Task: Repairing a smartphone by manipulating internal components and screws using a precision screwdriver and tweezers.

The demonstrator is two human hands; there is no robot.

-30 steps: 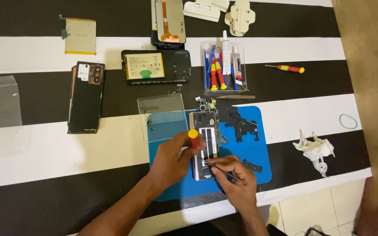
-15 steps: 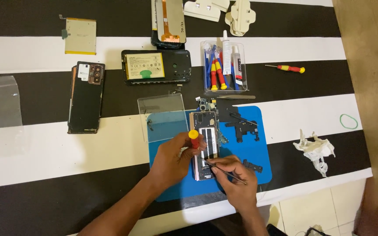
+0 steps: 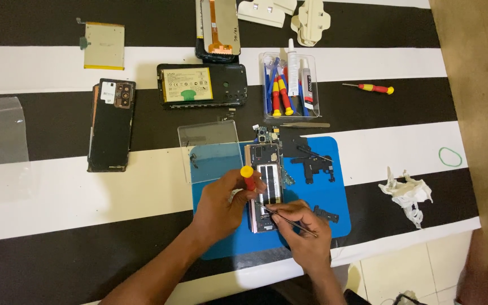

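Note:
An opened phone (image 3: 265, 169) lies lengthwise on a blue work mat (image 3: 317, 195). My left hand (image 3: 224, 200) grips a small red screwdriver with a yellow cap (image 3: 248, 176), standing upright at the phone's left edge. My right hand (image 3: 305, 234) holds thin metal tweezers (image 3: 280, 216), their tip pointing left onto the phone's lower part. Both hands cover the phone's lower half. Small black phone parts (image 3: 312, 164) lie on the mat to the right of the phone.
A clear plastic lid (image 3: 209, 148) overlaps the mat's left corner. Farther back lie a black phone back (image 3: 111, 127), a phone frame with battery (image 3: 201, 85), a loose battery (image 3: 104, 46), a clear tool box (image 3: 289, 85) and a red screwdriver (image 3: 371, 88). A crumpled tissue (image 3: 408, 193) sits right.

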